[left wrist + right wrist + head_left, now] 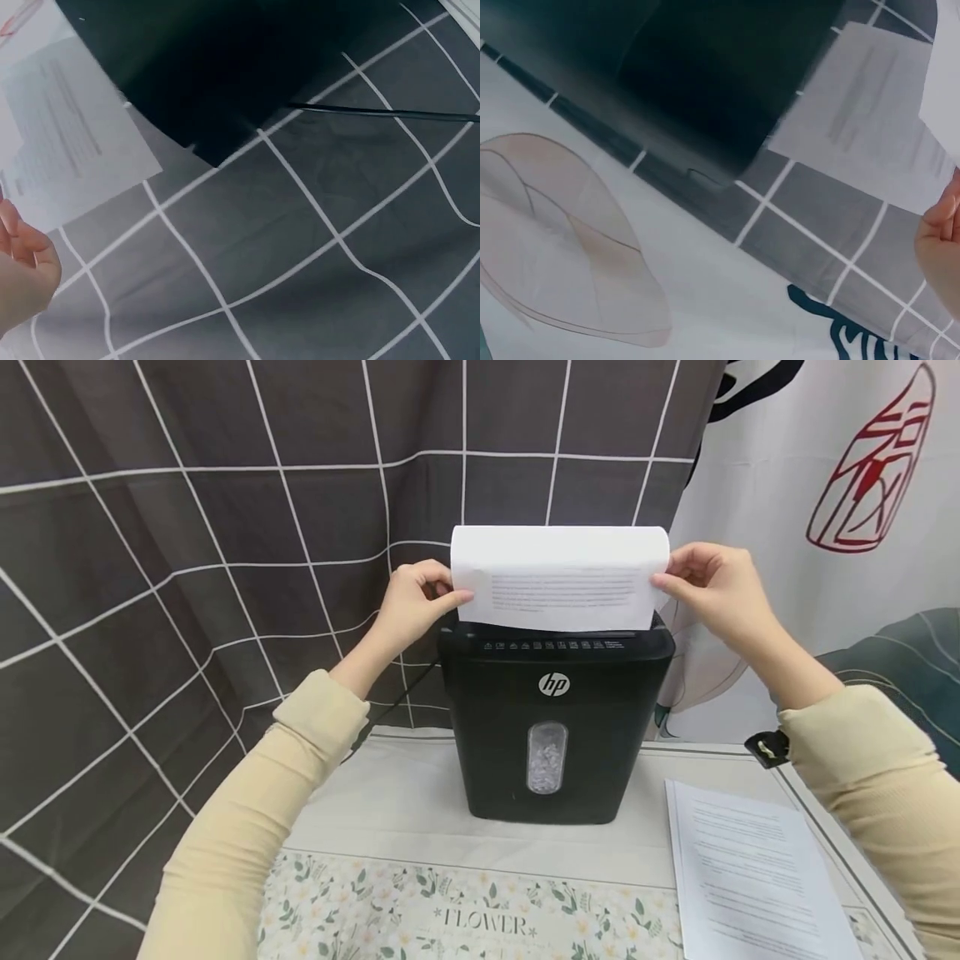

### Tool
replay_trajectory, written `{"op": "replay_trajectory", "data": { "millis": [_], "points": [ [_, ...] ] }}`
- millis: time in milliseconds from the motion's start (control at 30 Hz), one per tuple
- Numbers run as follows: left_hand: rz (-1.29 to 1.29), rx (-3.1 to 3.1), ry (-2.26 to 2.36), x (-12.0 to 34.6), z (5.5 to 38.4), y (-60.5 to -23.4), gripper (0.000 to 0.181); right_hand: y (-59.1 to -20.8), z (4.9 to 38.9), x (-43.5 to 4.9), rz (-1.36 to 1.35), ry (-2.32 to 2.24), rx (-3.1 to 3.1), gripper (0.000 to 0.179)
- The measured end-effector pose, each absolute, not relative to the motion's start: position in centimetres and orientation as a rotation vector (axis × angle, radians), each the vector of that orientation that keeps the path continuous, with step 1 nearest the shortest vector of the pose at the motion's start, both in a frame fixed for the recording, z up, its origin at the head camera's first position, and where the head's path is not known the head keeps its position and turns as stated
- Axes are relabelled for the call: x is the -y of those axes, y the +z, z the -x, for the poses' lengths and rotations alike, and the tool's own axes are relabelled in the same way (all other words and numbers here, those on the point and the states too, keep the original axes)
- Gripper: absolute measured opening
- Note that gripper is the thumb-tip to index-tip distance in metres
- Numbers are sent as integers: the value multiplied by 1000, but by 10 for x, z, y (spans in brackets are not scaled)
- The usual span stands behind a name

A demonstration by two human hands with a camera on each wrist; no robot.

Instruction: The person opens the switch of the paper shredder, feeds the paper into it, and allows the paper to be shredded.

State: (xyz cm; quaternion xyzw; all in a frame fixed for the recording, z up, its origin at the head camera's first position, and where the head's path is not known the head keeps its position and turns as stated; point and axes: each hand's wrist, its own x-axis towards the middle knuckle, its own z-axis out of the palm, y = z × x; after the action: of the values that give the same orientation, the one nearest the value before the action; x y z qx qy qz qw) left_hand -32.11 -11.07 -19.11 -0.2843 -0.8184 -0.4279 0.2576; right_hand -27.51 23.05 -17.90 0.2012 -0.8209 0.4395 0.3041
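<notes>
A person's left hand (411,602) and right hand (716,585) held a white sheet of paper with grey printed lines (562,597), one hand at each side edge. Each hand had a narrow pinch, with the thumb on the near side of the paper. The sheet was right at the top of a tall black bin-shaped paper shredder with a round white "hp" mark (487,735). The upper part of the sheet bent over in a smooth curl.

The shredder had a clear window with round ends (546,731) in its front. Through it, tiny white bits of paper (546,770) could be seen inside. How full the rest of the bin was could not be told, because its black walls hid it.

The slot was hidden behind the sheet, so I cannot tell if any paper was in it. The words on the sheet were too small to read. In both wrist views, the hands were cut off at the picture's edge.

A stack of white printed pages (738,868) lay on the pale tabletop (405,793), and the bottom of the picture cut it off. A small black thing (767,748) near the right sleeve (862,777) was partly covered and hard to make out.
</notes>
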Motion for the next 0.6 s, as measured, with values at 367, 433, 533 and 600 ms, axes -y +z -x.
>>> {"op": "replay_trajectory", "data": {
  "millis": [367,433,533,600],
  "points": [
    [694,2375,-958,108,353,-198,20,-194,307,-229,-476,886,2266,12],
    [692,2408,-951,109,357,-200,20,-196,311,-229,-462,847,2303,12],
    [702,2456,-945,110,362,-202,20,-198,315,-230,-467,830,2344,14],
    [721,2481,-945,110,365,-205,20,-199,316,-231,-478,825,2354,15]
  ]
}}
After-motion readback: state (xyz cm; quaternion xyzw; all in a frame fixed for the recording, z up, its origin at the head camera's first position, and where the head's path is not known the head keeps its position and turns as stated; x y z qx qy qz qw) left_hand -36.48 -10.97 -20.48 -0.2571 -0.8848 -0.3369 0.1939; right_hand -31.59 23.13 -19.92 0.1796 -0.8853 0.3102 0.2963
